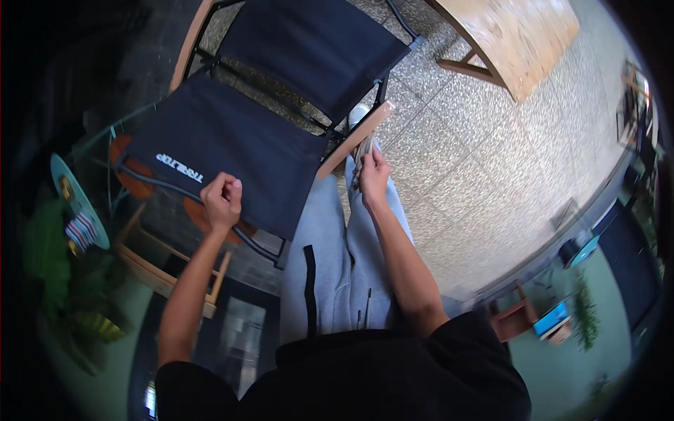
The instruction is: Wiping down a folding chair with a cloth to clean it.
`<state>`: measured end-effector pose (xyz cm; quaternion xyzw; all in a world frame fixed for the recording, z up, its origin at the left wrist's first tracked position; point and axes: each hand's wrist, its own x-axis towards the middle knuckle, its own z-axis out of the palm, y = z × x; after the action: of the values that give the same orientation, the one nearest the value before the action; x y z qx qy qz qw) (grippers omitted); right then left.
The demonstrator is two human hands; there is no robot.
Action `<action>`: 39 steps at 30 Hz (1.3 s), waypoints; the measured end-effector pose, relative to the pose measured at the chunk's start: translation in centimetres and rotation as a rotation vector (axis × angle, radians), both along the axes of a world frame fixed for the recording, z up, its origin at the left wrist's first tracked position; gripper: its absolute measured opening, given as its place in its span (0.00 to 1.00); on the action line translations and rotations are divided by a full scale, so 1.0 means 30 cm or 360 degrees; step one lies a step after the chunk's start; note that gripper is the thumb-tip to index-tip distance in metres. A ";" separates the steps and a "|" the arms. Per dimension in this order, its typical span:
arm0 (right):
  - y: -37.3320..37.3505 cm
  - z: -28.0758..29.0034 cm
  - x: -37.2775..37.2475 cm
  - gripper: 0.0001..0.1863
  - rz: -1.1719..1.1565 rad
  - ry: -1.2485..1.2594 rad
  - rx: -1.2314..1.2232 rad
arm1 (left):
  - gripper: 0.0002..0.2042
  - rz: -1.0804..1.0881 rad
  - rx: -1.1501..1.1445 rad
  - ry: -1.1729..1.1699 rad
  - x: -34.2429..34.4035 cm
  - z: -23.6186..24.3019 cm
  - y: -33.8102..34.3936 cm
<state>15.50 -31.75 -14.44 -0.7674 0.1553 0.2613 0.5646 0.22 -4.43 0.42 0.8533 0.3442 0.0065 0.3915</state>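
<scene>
A folding chair with black fabric panels [242, 144] and wooden armrests [357, 140] stands tilted before me. My left hand [222, 198] is closed, its fingers curled over the near edge of the fabric, by the dark tube frame [168, 186]. What it holds, if anything, is hidden. Just below the right armrest, my right hand [373, 172] pinches a small beige thing [364, 151]; dark bits show beside it, too small to name. A black strap [309, 291] lies along my grey trousers [330, 245].
A light wooden table [523, 38] stands at the far right on the speckled tile floor [456, 161]. At the left are a wooden frame [151, 270], a round turquoise-rimmed thing [78, 200] and green plants [45, 252]. A brown chair [512, 316] stands at the lower right.
</scene>
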 end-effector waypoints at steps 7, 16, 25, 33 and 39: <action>0.108 0.142 0.245 0.23 -0.0259 0.0108 -0.0056 | 0.16 -0.0154 -0.0015 0.0113 -0.050 0.024 0.053; 0.175 0.007 -0.148 0.25 -0.0510 -0.0441 -0.0114 | 0.17 -0.0311 -0.0303 -0.0035 -0.012 -0.001 0.016; 0.157 0.076 -0.367 0.23 -0.0678 0.0160 0.0125 | 0.19 -0.0588 -0.0311 0.0109 -0.073 0.005 0.064; 0.125 -0.022 0.071 0.24 -0.0716 -0.0676 0.0083 | 0.15 -0.0634 -0.0312 0.0058 -0.052 -0.016 0.043; 0.137 -0.018 -0.036 0.25 -0.0575 -0.0417 0.0224 | 0.18 -0.0548 -0.0294 0.0017 -0.032 -0.005 0.040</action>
<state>14.43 -27.62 -14.99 -0.7132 0.1970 0.0643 0.6696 -0.74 -3.22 0.28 0.8600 0.1945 -0.0966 0.4617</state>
